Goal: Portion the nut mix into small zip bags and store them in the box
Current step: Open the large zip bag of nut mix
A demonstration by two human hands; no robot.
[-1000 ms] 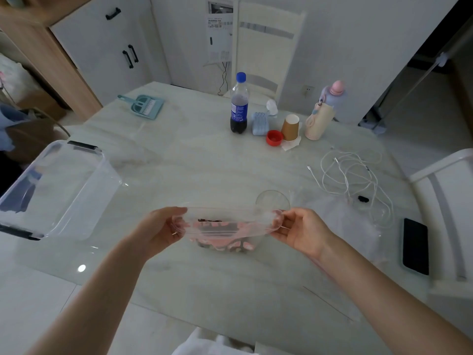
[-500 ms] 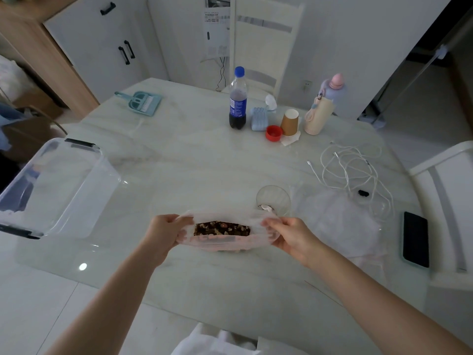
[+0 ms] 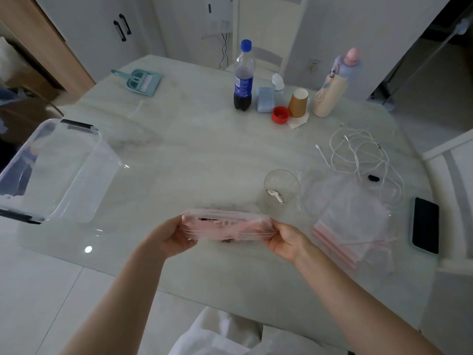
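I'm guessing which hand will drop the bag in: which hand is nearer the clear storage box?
Left. The left hand grips the zip bag's end on the side facing the clear storage box; the right hand grips the bag's far end, beyond it.

Desk [image 3: 194, 160] clutter: cola bottle [image 3: 243, 78], paper cup [image 3: 298, 102] beside red cap [image 3: 280, 115], teal dustpan-and-brush set [image 3: 143, 82] far left, tangled white cable [image 3: 363, 155], black phone [image 3: 425, 224] at right edge, cream-sleeved flask [image 3: 330, 96].
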